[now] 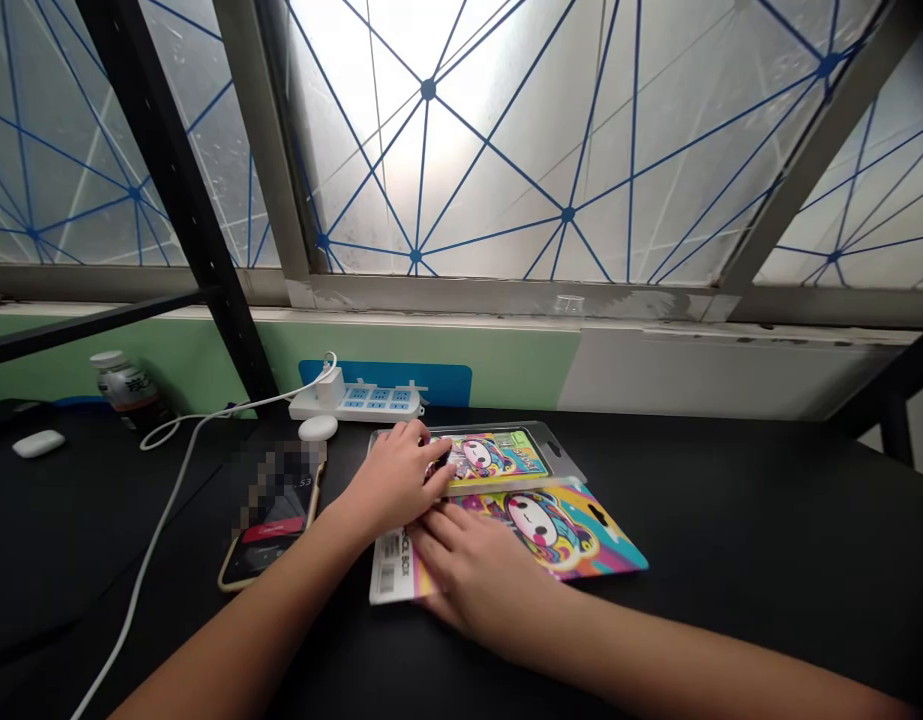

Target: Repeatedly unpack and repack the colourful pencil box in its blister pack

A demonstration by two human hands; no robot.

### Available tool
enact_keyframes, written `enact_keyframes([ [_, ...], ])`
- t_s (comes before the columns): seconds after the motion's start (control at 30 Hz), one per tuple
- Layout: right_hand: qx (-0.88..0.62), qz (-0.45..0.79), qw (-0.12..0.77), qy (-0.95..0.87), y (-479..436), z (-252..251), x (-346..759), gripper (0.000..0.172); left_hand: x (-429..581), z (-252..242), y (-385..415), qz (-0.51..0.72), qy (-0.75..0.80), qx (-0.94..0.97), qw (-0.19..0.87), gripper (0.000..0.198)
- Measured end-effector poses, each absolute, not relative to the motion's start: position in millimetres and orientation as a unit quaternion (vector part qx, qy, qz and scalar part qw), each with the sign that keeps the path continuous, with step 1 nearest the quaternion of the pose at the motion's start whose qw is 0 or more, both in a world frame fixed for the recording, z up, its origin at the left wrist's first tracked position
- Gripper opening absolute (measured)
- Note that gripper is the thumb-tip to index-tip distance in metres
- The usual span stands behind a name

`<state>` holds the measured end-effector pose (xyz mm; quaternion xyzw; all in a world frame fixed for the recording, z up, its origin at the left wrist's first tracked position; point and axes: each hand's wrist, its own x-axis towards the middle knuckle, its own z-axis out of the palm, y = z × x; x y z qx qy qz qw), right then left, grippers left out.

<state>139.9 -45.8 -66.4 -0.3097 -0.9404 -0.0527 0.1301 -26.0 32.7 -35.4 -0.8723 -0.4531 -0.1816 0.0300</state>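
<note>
A clear plastic blister pack (558, 462) lies on the black desk with a brightly printed cartoon box (498, 455) inside it. My left hand (405, 475) is bent over the pack's left end, with its thumb and index finger at the box's edge. In front, partly under the blister, is a colourful cardboard backing card (581, 545) with the same cartoon figure and a barcode at its left. My right hand (487, 575) lies across this card's left half, fingers on top and thumb by the front edge. Both hands nearly touch, hiding where card and plastic meet.
A phone (270, 545) lies left of my left forearm, with a white oval case (318, 428) behind it. A white power strip (378, 402) stands against the wall, its white cable (157, 545) running forward. Farther left are a bottle (131, 390) and a white mouse (39, 443).
</note>
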Motion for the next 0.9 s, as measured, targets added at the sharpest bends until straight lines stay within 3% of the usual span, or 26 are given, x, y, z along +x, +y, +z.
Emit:
enact_keyframes([
  [0.17,-0.323,0.024,0.172,-0.93,-29.6,-55.6,140.6,0.067,-24.3,-34.8,33.1,-0.176,-0.456,-0.872,0.027,0.037],
  [0.33,-0.284,0.024,0.224,-0.932,-35.9,-52.9,149.0,0.023,-23.9,-33.7,33.3,-0.175,-0.458,-0.871,0.02,0.039],
  [0.4,-0.283,-0.009,0.257,-0.924,-27.7,-44.1,161.3,0.026,-24.3,-33.5,32.6,-0.172,-0.456,-0.873,0.016,0.04],
  [0.47,-0.338,-0.036,0.275,-0.9,-9.7,-32.4,181.5,0.029,-25.1,-33.7,31.3,-0.162,-0.448,-0.879,0.009,0.049],
  [0.57,-0.466,0.004,0.223,-0.856,27.0,-19.5,220.8,0.025,-26.3,-35.0,29.6,-0.144,-0.442,-0.886,0.005,0.08],
  [0.63,-0.497,0.061,0.169,-0.849,48.0,-17.6,244.8,0.037,-26.6,-36.3,29.6,-0.133,-0.44,-0.888,0.007,0.093],
  [0.73,-0.511,0.105,0.12,-0.844,64.1,-20.0,266.0,0.06,-25.7,-38.4,32.1,-0.12,-0.433,-0.893,0.009,0.096],
  [0.9,-0.515,0.126,0.09,-0.843,66.4,-20.4,267.6,0.069,-23.1,-41.8,36.9,-0.107,-0.436,-0.894,0.01,0.096],
])
